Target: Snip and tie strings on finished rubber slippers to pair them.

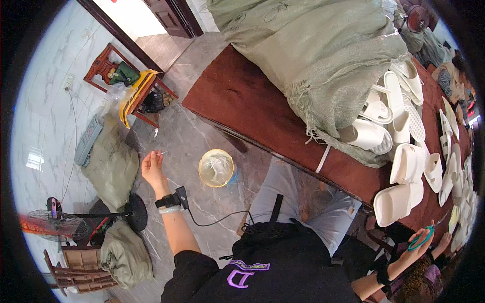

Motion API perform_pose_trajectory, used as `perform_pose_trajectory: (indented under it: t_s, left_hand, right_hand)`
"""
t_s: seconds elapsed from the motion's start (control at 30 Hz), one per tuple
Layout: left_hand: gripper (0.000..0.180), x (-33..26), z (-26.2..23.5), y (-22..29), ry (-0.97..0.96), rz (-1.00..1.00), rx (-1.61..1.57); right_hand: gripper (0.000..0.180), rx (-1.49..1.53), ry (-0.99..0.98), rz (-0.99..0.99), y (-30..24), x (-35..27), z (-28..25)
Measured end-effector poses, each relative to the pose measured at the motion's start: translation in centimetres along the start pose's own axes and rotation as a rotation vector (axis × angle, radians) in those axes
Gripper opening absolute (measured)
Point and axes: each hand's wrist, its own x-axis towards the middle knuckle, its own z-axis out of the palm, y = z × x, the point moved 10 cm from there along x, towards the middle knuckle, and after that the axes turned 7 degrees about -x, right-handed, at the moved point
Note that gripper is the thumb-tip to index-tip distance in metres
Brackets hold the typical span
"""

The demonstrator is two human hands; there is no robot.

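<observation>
My left hand (154, 166) is held out over the floor, left of a yellow-rimmed bucket (201, 174) with whitish scraps inside. Its fingers are pinched together; a thin pale bit shows at the tips, too small to name. At the far right, my right hand (418, 241) is closed on scissors with teal handles (427, 239), beside the brown-covered table. White slippers (394, 204) lie on that table close to the scissors, and more spill from the mouth of a large grey-green woven sack (323, 65).
The brown table (242, 96) runs along my front, a white strap (323, 159) over its edge. To the left stand a wooden chair (144, 96), a fan (53, 224) and stuffed sacks (124, 252). Other people (449, 81) sit at the far right; one's hand (444, 243) is near my right hand.
</observation>
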Motion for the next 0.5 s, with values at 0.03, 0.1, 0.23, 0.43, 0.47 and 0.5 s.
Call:
perform_pose_trajectory:
  t_s: [0.03,0.1,0.23,0.43,0.47,0.5]
  left_hand:
    - [0.010,0.2,-0.2,-1.3,0.013,-0.025,0.007]
    - [0.010,0.6,-0.6,-3.1,0.021,-0.055,-0.009]
    - [0.010,1.2,-1.7,-4.3,0.074,-0.064,-0.005]
    - [0.011,1.9,-3.3,-5.6,0.086,-0.062,0.028]
    - [0.012,1.9,-3.5,-6.4,0.064,-0.068,0.028]
    - [0.012,1.9,-3.9,-7.3,0.069,-0.075,0.028]
  right_hand:
    - [0.045,-0.007,-0.002,0.000,-0.1,-0.1,-0.2]
    - [0.043,-0.055,0.069,0.042,0.0,-0.4,-1.5]
    - [0.043,-0.110,0.092,0.086,-0.2,-1.0,-2.2]
    - [0.045,-0.105,0.025,0.049,-0.5,-1.2,-1.1]
    - [0.045,-0.110,0.021,0.046,-0.5,-1.1,-1.0]
    - [0.044,-0.116,0.006,0.044,-0.6,-1.0,-0.7]
